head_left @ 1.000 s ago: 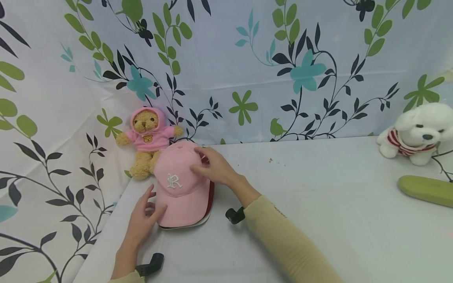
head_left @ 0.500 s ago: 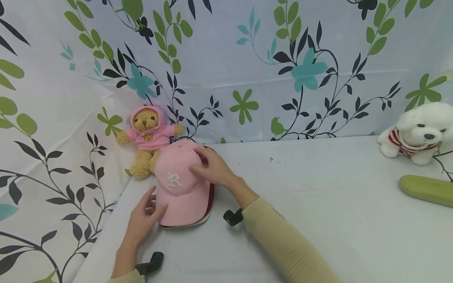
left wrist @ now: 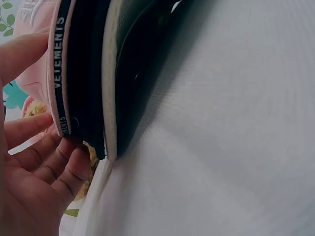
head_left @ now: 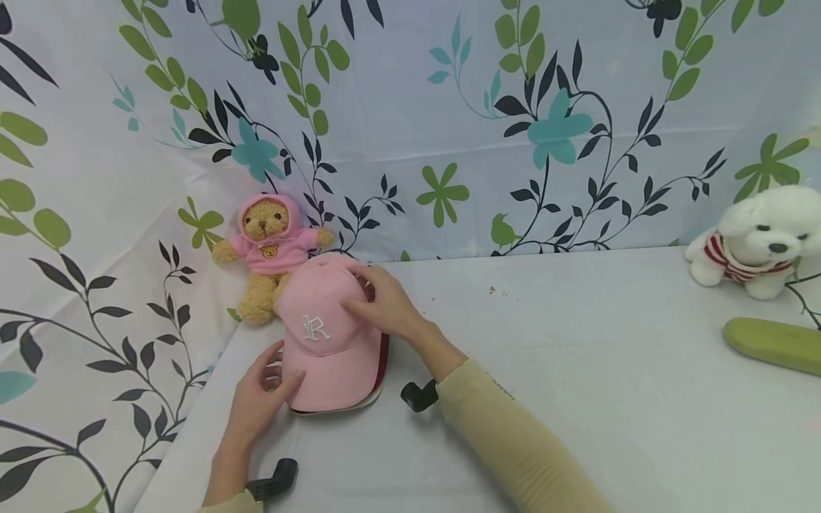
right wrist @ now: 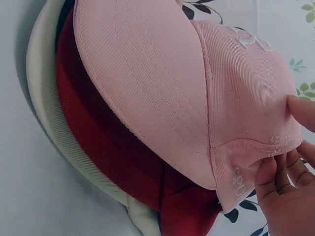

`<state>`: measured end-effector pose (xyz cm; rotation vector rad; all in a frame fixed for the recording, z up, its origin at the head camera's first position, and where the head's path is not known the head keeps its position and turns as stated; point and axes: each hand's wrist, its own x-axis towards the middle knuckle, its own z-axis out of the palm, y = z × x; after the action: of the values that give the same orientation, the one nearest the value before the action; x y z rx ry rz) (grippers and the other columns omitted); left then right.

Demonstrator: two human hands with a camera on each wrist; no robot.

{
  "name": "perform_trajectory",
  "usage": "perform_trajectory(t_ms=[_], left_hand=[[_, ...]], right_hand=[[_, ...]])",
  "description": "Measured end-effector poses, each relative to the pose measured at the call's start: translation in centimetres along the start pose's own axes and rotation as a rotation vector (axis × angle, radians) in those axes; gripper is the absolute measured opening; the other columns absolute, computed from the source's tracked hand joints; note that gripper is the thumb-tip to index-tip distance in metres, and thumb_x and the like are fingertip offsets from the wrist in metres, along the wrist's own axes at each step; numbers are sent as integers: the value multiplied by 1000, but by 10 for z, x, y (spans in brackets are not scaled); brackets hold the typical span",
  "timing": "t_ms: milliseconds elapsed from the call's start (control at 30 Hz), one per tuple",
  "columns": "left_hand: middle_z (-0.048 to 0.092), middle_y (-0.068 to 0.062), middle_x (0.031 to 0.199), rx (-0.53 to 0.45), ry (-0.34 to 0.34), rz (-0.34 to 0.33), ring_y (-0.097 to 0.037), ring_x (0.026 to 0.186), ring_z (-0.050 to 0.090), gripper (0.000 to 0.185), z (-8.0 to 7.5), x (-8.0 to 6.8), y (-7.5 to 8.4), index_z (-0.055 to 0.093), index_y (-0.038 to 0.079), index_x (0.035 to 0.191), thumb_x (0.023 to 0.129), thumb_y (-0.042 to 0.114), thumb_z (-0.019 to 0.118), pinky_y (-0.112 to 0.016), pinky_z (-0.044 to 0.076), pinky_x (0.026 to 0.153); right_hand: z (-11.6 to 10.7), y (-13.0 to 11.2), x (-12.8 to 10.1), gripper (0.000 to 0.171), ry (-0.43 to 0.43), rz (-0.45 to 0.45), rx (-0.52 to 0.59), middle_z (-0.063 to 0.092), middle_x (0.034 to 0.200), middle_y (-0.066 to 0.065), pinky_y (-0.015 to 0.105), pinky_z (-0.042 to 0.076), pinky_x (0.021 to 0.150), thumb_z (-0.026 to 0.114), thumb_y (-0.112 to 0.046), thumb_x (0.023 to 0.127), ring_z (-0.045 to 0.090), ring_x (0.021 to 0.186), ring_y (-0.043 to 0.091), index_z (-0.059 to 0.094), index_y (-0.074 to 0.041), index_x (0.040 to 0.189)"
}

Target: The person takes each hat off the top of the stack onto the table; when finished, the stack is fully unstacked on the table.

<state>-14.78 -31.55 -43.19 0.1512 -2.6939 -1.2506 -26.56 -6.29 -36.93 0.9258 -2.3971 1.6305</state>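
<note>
A pink cap (head_left: pixel 327 335) with a white embroidered letter lies on top of a stack of caps at the table's left rear. In the stack below it I see a red cap (right wrist: pixel 113 152) and a cream cap (right wrist: pixel 49 123). My left hand (head_left: pixel 259 395) pinches the pink brim's left edge, with the thumb on top and the fingers (left wrist: pixel 54 167) curled beneath. My right hand (head_left: pixel 385 306) grips the pink crown's side. Its thumb lies on top and its fingers (right wrist: pixel 278 182) tuck under the lower rim. In the left wrist view the stacked brims (left wrist: pixel 109 98) show edge-on.
A teddy bear in a pink hoodie (head_left: pixel 269 249) sits right behind the caps against the leaf-print backdrop. A white plush dog (head_left: pixel 757 242) and a green oblong object (head_left: pixel 772 343) lie at the far right. The white table (head_left: pixel 577 356) stretches between them.
My right forearm has edged slightly left. The pink cap and my left hand stay where they were.
</note>
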Motion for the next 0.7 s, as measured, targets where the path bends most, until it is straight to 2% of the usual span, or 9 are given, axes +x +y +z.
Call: perform_trajectory(t_ms=[267, 567, 700], left_hand=[[55, -12, 134, -56, 74, 39, -14, 106, 52, 72, -2, -2, 6, 42, 9, 153, 93, 31, 75, -10, 42, 82], [54, -11, 135, -86, 96, 78, -13, 106, 51, 73, -7, -2, 22, 42, 10, 154, 92, 27, 77, -9, 43, 82], [54, -10, 135, -77, 98, 79, -13, 107, 51, 74, -7, 0, 29, 42, 14, 155, 92, 31, 77, -10, 43, 82]], right_hand=[[-2, -7, 3, 57, 22, -24, 19, 57, 110, 7, 24, 51, 77, 71, -21, 92, 57, 93, 18, 54, -8, 144], [-14, -19, 7, 60, 28, -37, 33, 58, 115, 9, 25, 52, 77, 72, -20, 92, 58, 94, 19, 51, -6, 147], [-21, -23, 9, 60, 23, -38, 26, 58, 116, 10, 25, 53, 78, 72, -20, 93, 59, 96, 20, 51, -5, 147]])
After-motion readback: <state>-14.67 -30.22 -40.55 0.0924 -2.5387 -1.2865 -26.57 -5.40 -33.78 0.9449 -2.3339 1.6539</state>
